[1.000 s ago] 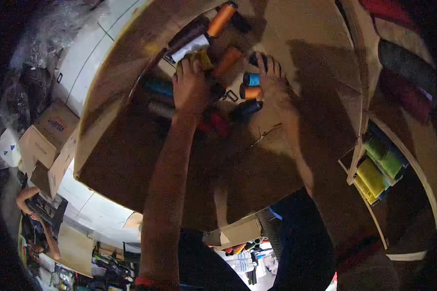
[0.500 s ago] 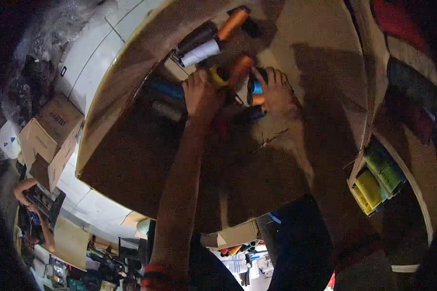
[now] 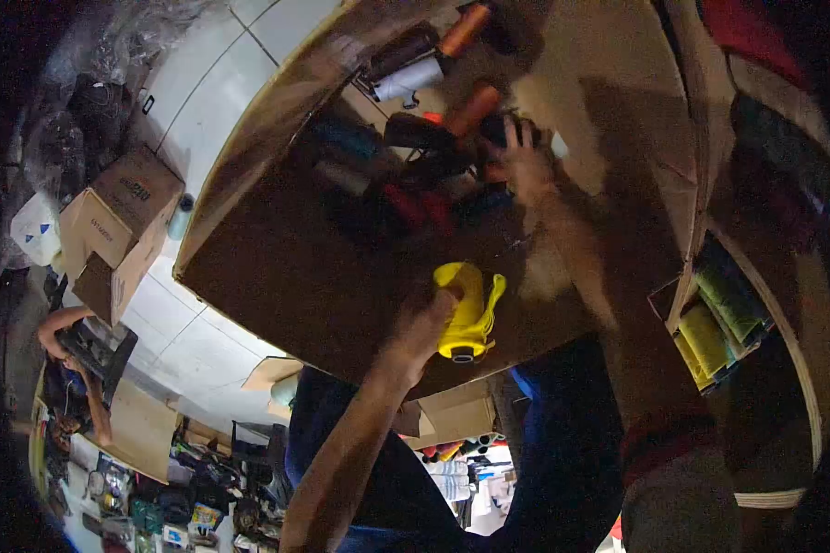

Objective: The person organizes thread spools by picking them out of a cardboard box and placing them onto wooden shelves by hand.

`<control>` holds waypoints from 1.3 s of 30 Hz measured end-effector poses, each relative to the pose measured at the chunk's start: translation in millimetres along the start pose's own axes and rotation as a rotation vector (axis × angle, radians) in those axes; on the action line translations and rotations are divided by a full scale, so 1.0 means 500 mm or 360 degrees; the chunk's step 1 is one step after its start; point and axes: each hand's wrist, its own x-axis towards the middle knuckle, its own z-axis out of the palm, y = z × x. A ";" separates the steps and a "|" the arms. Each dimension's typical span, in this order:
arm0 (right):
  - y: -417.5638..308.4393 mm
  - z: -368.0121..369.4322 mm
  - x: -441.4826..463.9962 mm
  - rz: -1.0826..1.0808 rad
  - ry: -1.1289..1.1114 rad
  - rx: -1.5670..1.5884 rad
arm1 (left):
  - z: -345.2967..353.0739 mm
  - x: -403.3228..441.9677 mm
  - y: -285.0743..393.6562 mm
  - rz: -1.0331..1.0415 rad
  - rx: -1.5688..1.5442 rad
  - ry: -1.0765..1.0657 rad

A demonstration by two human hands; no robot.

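Observation:
A yellow thread spool with some loose yellow thread is gripped by my left hand, over the near part of a big cardboard box. Deeper in the box, my right hand rests among the spools with its fingers spread; its palm side is hidden. Around it lie an orange spool, a dark spool and dark red ones. Farther up are a white spool and another orange spool. A teal spool lies in shadow at the left.
At the right, a compartment holds yellow and green spools. Smaller cartons stand on the tiled floor at the left. Another person's arms show at the lower left, near a table with many items.
My left hand has come out of the spool pile toward me with the yellow spool. My right hand has stayed in the pile, its fingers now more spread.

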 end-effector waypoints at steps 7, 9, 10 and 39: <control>0.006 0.043 0.024 -0.0042 -0.0022 0.0051 | 0.001 -0.015 0.020 0.0002 -0.0335 0.0059; 0.007 0.028 0.026 -0.0065 -0.0062 -0.0039 | 0.000 -0.012 0.018 0.0071 -0.0348 0.0027; 0.003 0.008 0.009 -0.0093 -0.0036 -0.0081 | 0.001 -0.015 0.019 0.0119 -0.0408 -0.0038; -0.075 -0.613 -0.462 -0.0391 0.0190 0.2586 | 0.038 -0.277 0.107 0.1298 -0.0276 -0.0182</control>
